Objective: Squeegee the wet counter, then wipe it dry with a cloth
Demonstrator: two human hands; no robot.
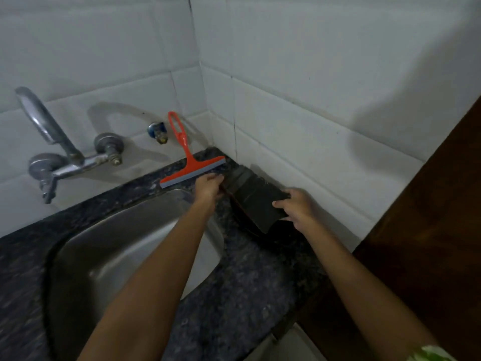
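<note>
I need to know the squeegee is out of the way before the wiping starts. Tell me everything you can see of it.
The squeegee is orange plastic, with a long looped handle and a wide head carrying a grey rubber blade. It stands propped on the dark stone counter behind the sink, blade down, handle leaning against the white tiled wall near the corner. No hand holds it; the left hand is just in front of the blade, and whether they touch cannot be told.

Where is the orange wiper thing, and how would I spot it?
Find the steel sink, then look behind its far right corner, where the tiled walls meet. The squeegee stands there on the dark counter, handle leaning on the wall. It is the only bright orange thing.
</note>
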